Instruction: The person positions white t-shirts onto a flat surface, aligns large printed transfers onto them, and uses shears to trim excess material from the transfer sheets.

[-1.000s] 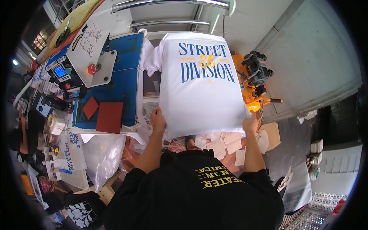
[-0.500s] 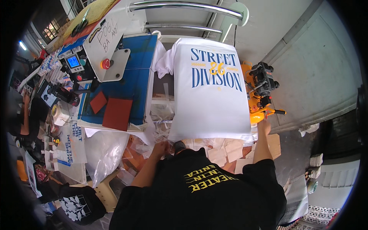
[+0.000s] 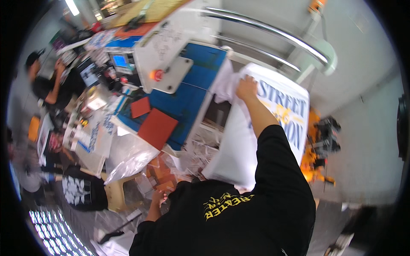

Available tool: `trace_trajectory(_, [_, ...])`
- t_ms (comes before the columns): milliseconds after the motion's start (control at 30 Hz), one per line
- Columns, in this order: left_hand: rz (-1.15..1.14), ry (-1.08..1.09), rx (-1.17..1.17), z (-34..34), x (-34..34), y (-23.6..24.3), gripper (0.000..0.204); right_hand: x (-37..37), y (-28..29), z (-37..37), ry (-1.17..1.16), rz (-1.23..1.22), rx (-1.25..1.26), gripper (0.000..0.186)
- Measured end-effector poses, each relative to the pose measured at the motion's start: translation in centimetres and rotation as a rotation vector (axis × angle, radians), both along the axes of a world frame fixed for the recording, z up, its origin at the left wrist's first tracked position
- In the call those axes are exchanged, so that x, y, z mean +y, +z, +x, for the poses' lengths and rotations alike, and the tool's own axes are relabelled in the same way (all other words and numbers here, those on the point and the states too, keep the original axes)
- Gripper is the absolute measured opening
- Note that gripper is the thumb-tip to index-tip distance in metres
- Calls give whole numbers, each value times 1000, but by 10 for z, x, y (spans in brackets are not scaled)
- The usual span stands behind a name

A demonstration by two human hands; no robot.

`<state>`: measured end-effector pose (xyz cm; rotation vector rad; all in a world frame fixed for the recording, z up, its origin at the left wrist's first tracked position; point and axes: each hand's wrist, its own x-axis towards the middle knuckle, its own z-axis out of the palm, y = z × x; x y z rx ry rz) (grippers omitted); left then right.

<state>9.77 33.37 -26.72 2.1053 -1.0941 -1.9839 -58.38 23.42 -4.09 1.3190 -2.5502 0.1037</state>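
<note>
A white T-shirt (image 3: 235,147) with a blue and yellow print on its chest is spread over the platen of a heat press. Across it stretches my right arm, and my right hand (image 3: 247,88) lies on the cloth at the shirt's upper left, beside the print. Its fingers look extended and flat, with nothing held. Low by my left side is my left hand (image 3: 159,197), away from the shirt. Its fingers are smeared by motion, and I cannot make out anything in it.
Left of the shirt is a blue platen (image 3: 194,96) with two red-brown sheets (image 3: 157,128). A control box with a lit screen (image 3: 121,62) stands beyond it. A yellow and black machine (image 3: 318,145) is at the right. Another person (image 3: 49,87) is at the far left.
My right hand has moved from the shirt's near right side to its upper left. My left hand has drawn back from the shirt's near edge. The view has turned, tilting the scene.
</note>
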Motion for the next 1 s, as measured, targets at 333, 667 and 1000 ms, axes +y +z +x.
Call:
trace_trajectory(333, [-341, -823, -526, 58, 183, -17, 24, -57, 19, -6, -1, 658, -141, 43])
trace_trajectory(667, [-265, -733, -415, 104, 96, -84, 36, -67, 53, -58, 196, -632, -415, 23])
trace_trajectory(1000, [-606, -757, -210, 102, -189, -103, 35, -55, 251, 309, 849, -876, -401, 11])
